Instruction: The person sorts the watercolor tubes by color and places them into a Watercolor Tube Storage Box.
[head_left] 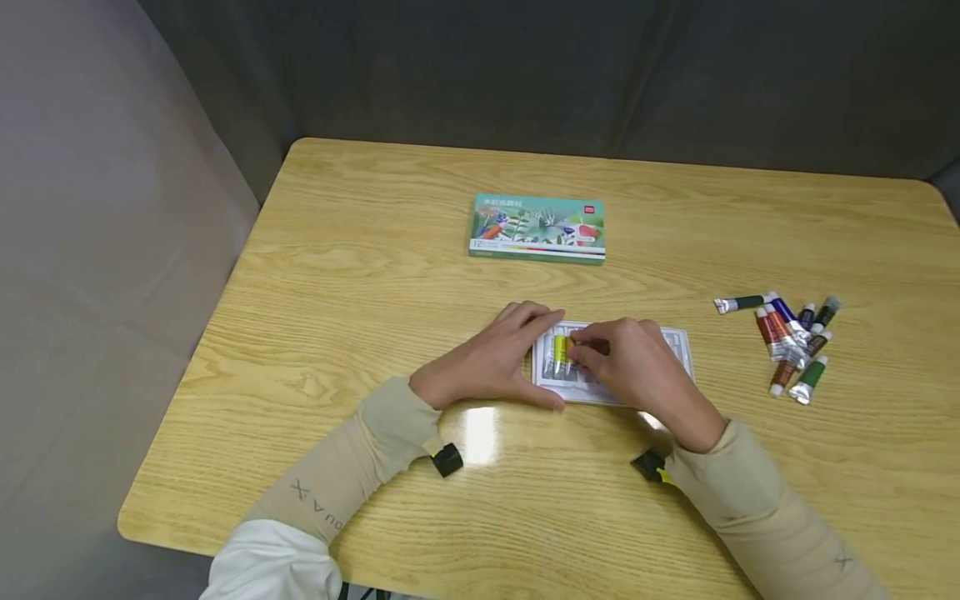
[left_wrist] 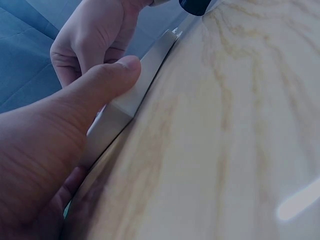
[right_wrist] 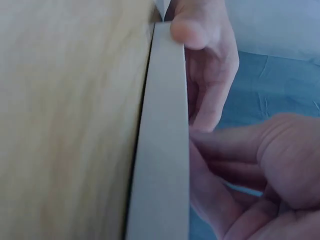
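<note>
A white plastic tray (head_left: 680, 343) with slots lies on the table in front of the person. My left hand (head_left: 495, 358) grips its left end, the thumb along the near edge and the fingers at the far edge. A bright yellow paint tube (head_left: 559, 352) lies in a slot near that end. Right beside it, my right hand (head_left: 637, 362) pinches a darker yellow paint tube (head_left: 568, 346) over the tray, partly hidden by the fingertips. In the right wrist view the tray's side wall (right_wrist: 162, 135) stands between the table and the right hand's fingers.
A teal paint box (head_left: 536, 237) with printed flowers lies behind the tray. To the right is a loose pile of several paint tubes, among them a green tube (head_left: 810, 379) and a dark tube (head_left: 742, 303). Dark curtain (head_left: 465, 75) hangs behind the table.
</note>
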